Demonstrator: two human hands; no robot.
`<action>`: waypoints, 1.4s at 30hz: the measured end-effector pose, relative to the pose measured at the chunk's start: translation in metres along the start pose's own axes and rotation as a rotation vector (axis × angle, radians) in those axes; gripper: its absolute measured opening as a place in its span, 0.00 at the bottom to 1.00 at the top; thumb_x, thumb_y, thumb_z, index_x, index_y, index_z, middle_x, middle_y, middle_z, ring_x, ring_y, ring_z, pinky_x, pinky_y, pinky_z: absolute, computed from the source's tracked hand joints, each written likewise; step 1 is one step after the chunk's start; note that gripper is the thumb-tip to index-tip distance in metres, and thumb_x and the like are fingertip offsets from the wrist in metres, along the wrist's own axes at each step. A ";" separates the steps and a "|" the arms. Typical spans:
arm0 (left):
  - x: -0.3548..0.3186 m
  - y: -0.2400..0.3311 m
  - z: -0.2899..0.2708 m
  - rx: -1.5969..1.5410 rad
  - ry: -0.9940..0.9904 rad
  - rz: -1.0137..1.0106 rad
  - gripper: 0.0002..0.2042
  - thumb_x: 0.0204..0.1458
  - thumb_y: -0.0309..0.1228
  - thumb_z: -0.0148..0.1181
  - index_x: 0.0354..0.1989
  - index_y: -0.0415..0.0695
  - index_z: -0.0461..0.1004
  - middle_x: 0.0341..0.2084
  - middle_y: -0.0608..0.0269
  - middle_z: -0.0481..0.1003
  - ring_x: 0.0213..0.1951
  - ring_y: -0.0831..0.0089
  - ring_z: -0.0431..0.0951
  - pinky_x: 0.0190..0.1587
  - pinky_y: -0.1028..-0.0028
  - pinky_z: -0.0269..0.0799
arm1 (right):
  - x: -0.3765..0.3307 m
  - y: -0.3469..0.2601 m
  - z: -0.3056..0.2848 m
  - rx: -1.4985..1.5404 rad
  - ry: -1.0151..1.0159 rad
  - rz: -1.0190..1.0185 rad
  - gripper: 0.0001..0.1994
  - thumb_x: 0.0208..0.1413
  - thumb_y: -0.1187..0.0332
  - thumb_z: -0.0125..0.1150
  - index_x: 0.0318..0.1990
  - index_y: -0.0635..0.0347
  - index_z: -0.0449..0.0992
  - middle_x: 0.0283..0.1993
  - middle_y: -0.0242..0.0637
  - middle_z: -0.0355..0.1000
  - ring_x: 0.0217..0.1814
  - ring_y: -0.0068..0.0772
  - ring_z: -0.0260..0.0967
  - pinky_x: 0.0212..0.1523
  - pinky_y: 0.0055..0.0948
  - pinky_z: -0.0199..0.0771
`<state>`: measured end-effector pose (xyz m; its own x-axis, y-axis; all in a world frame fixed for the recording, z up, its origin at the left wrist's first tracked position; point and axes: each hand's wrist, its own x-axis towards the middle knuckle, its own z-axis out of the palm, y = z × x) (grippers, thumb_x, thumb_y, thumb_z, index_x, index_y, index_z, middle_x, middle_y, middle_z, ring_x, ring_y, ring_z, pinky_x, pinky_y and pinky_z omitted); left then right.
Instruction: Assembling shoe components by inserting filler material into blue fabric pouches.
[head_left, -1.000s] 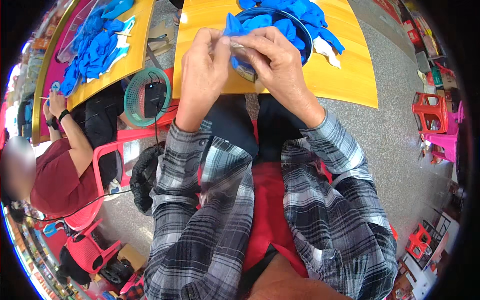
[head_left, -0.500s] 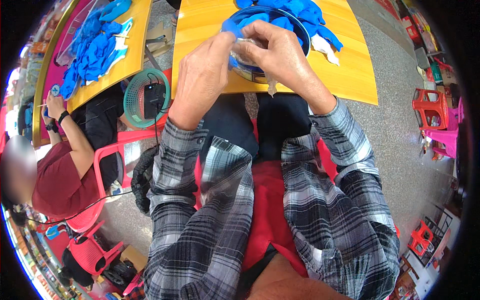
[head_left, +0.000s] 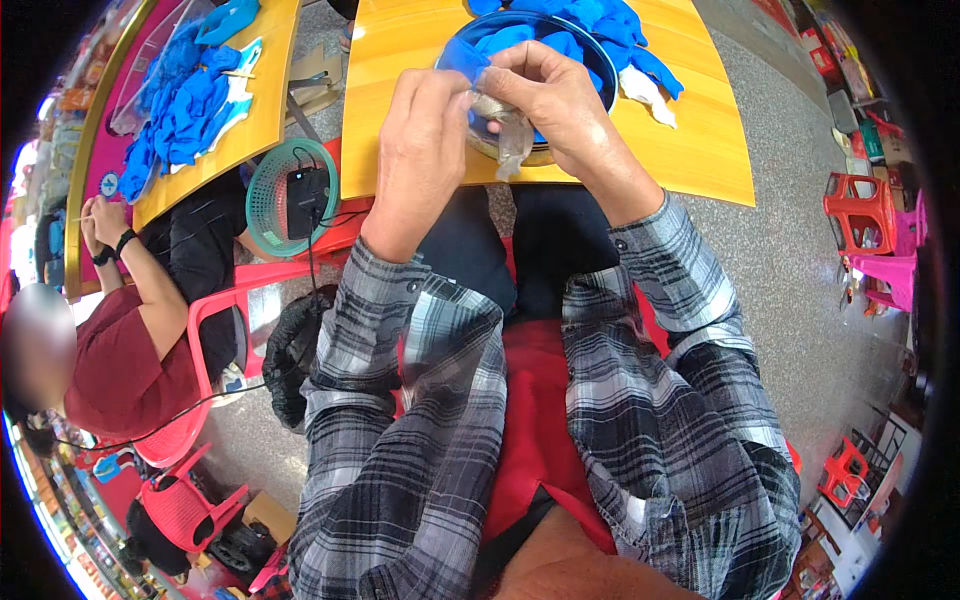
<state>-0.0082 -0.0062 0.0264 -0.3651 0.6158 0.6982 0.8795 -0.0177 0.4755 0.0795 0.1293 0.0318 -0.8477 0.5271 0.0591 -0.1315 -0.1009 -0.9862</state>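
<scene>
Both my hands are raised close together over the near side of a dark round basin (head_left: 606, 62) on the yellow table. My left hand (head_left: 424, 140) is closed, its fingertips pinching a piece of thin blue cloth (head_left: 464, 60). Close beside it, my right hand (head_left: 566, 112) is also closed, thumb and finger pressed at the edge of the same cloth. A limp, greyish see-through piece (head_left: 514, 142) hangs below my fingers; its kind is unclear. More blue cloth (head_left: 502, 40) lies in the basin, partly hidden by my hands.
Crumpled blue cloth (head_left: 612, 22) and a white scrap (head_left: 648, 96) lie on the yellow table (head_left: 700, 150). At left, a seated person (head_left: 130, 350) works at another table with a blue pile (head_left: 200, 105). A green basket (head_left: 265, 215) holds a black device (head_left: 307, 200). Red stools (head_left: 860, 215) stand right.
My left hand has shifted slightly right and down. The blue cloth shows more above my fingertips, and the greyish piece hangs more fully in view. The other person's hands have moved slightly.
</scene>
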 end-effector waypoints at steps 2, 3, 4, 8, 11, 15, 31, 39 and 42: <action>-0.002 -0.004 0.000 -0.142 -0.028 -0.119 0.09 0.53 0.22 0.55 0.42 0.36 0.67 0.36 0.46 0.72 0.30 0.53 0.76 0.34 0.65 0.72 | 0.000 -0.002 -0.001 0.133 -0.051 0.085 0.09 0.55 0.69 0.64 0.39 0.65 0.74 0.34 0.37 0.74 0.29 0.24 0.74 0.27 0.22 0.77; -0.004 -0.003 0.000 -0.141 -0.028 -0.119 0.09 0.53 0.22 0.55 0.42 0.36 0.67 0.36 0.46 0.72 0.30 0.53 0.76 0.34 0.65 0.72 | -0.001 -0.002 -0.002 0.133 -0.051 0.085 0.09 0.55 0.69 0.64 0.39 0.65 0.74 0.34 0.37 0.74 0.29 0.24 0.74 0.27 0.22 0.77; -0.004 0.000 -0.001 -0.262 -0.041 -0.232 0.09 0.53 0.22 0.56 0.42 0.35 0.67 0.36 0.47 0.72 0.31 0.56 0.77 0.35 0.66 0.73 | -0.001 -0.003 -0.004 0.154 -0.065 0.108 0.09 0.54 0.67 0.65 0.38 0.62 0.75 0.34 0.34 0.74 0.31 0.22 0.73 0.30 0.21 0.76; 0.001 0.010 -0.004 -0.539 -0.069 -0.425 0.12 0.50 0.25 0.59 0.41 0.35 0.67 0.36 0.50 0.74 0.33 0.61 0.78 0.37 0.67 0.74 | -0.003 -0.006 -0.005 0.087 -0.050 0.076 0.09 0.55 0.65 0.65 0.39 0.59 0.77 0.34 0.31 0.73 0.37 0.21 0.72 0.37 0.21 0.73; 0.002 0.003 0.000 -0.311 -0.043 -0.380 0.13 0.48 0.27 0.61 0.39 0.36 0.67 0.32 0.51 0.74 0.29 0.62 0.78 0.35 0.67 0.73 | -0.003 -0.004 -0.003 0.071 -0.057 0.059 0.12 0.54 0.68 0.65 0.42 0.64 0.75 0.36 0.35 0.75 0.35 0.22 0.73 0.37 0.21 0.75; 0.004 -0.002 0.004 -0.158 0.032 -0.384 0.12 0.47 0.28 0.62 0.36 0.38 0.67 0.26 0.53 0.74 0.27 0.64 0.77 0.33 0.67 0.72 | -0.010 -0.009 0.004 0.056 -0.071 0.071 0.14 0.54 0.69 0.64 0.46 0.65 0.75 0.37 0.35 0.75 0.36 0.21 0.72 0.38 0.19 0.73; -0.002 0.003 -0.010 -0.307 -0.029 -0.324 0.05 0.55 0.20 0.52 0.39 0.39 0.65 0.25 0.53 0.73 0.28 0.65 0.77 0.31 0.69 0.72 | -0.013 0.001 0.001 -0.383 -0.020 -0.455 0.09 0.56 0.69 0.62 0.43 0.59 0.80 0.40 0.34 0.74 0.40 0.21 0.72 0.38 0.21 0.74; 0.001 -0.002 -0.020 -0.203 -0.175 -0.123 0.06 0.57 0.23 0.53 0.41 0.38 0.65 0.29 0.46 0.73 0.33 0.52 0.78 0.36 0.64 0.72 | -0.005 -0.001 -0.001 -0.333 -0.045 -0.292 0.09 0.54 0.71 0.64 0.41 0.64 0.76 0.39 0.36 0.76 0.40 0.22 0.73 0.40 0.23 0.74; 0.000 0.002 -0.014 -0.258 -0.116 -0.235 0.07 0.57 0.24 0.53 0.41 0.38 0.65 0.31 0.48 0.74 0.35 0.54 0.78 0.38 0.64 0.72 | -0.007 -0.003 0.007 -0.396 0.022 -0.289 0.08 0.52 0.74 0.63 0.39 0.64 0.75 0.37 0.37 0.75 0.36 0.26 0.74 0.38 0.24 0.73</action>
<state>-0.0109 -0.0169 0.0344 -0.4976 0.7120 0.4955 0.6643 -0.0545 0.7455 0.0826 0.1200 0.0349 -0.7935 0.5046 0.3402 -0.1508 0.3786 -0.9132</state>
